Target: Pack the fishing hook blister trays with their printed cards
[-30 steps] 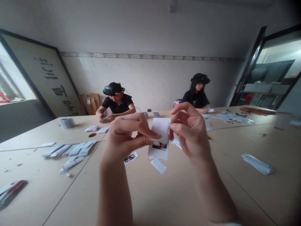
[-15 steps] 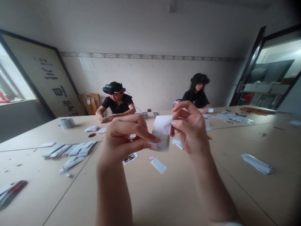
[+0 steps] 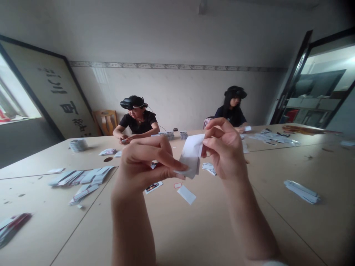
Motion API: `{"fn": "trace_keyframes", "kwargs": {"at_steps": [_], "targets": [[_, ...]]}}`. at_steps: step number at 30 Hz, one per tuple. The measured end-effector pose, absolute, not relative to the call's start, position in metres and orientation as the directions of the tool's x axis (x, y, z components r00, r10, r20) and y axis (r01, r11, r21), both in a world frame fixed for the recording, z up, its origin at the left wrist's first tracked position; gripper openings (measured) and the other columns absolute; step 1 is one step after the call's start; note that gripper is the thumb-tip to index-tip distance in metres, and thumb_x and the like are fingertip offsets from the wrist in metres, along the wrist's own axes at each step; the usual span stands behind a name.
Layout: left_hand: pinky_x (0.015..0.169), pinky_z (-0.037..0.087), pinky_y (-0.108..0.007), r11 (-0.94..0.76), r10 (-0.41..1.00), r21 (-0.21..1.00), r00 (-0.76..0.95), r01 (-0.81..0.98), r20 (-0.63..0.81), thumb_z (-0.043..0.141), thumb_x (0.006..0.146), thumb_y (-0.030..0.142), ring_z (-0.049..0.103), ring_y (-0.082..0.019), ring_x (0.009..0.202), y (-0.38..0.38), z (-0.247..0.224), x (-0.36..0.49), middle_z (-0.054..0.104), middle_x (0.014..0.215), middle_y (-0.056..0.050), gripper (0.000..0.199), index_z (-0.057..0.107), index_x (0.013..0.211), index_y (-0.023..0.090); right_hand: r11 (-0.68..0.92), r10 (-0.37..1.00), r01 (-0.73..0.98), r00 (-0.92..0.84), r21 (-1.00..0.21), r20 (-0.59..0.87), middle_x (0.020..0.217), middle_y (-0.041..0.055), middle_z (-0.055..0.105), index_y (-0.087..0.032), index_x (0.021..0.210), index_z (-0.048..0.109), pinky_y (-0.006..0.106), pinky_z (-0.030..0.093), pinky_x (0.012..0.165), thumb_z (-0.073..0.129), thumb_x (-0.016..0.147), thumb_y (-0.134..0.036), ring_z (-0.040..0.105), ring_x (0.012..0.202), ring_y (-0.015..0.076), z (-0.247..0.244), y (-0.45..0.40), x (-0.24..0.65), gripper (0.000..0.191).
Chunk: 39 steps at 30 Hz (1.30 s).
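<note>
A white paper slip is held up over the table, bent across its middle, with the edge of another layer showing at its lower right. My left hand pinches the slip's lower left corner between thumb and fingers. At its upper right edge, the thumb and forefinger of my right hand are closed on it. Beneath my hands lie a blank white slip, a small red-bordered label and a printed picture card. Blue-bordered labels rest behind, near my right wrist.
Rows of white slips lie on the table at left, with a round stack beyond. A bundle of slips is at right. Two co-workers sit opposite. Plastic-looking packets lie at far right.
The slip in my hands was flatter and is now bent, its upper part turned brighter and a layer's edge visible at lower right. Both hands have stayed nearly in place.
</note>
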<state>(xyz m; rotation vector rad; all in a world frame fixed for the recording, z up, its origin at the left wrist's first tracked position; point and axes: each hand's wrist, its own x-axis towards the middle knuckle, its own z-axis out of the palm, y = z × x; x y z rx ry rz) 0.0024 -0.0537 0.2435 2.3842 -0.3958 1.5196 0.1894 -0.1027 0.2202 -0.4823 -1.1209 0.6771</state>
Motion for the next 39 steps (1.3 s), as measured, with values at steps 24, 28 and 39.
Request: {"fn": "trace_keyframes", "kwargs": {"at_steps": [24,28,39], "targets": [[0.047,0.034,-0.027,-0.942,-0.159,-0.019,0.393,-0.336,0.906,0.081,0.08,0.029,0.048,-0.006,0.045,-0.058,0.252,0.004,0.052,0.053,0.004,0.018,0.074,0.072,0.015,0.698,0.714,-0.259,0.324,-0.667,0.621,0.063,-0.0085,0.056,-0.022,0.081,0.059,0.02,0.045,0.043,0.064,0.067,-0.009,0.055,0.046,0.0066,0.218,-0.089,0.197,0.02],[0.047,0.034,-0.029,-0.942,-0.161,-0.028,0.38,-0.334,0.911,0.083,0.077,0.025,0.049,-0.006,0.044,-0.057,0.252,0.003,0.054,0.053,0.004,0.014,0.075,0.072,0.015,0.691,0.721,-0.261,0.316,-0.674,0.617,0.064,-0.0085,0.055,-0.022,0.083,0.057,0.02,0.043,0.043,0.064,0.066,-0.011,0.054,0.045,0.0064,0.217,-0.085,0.198,0.021],[0.048,0.035,-0.032,-0.916,-0.055,0.065,0.284,-0.395,0.957,0.087,0.073,0.026,0.045,-0.009,0.047,-0.049,0.242,0.01,0.055,0.052,0.002,0.012,0.08,0.081,0.02,0.68,0.733,-0.426,0.421,-0.597,0.535,0.062,-0.0088,0.054,-0.022,0.08,0.056,0.019,0.041,0.045,0.064,0.063,-0.012,0.054,0.048,0.0059,0.217,-0.08,0.188,0.021]]}}
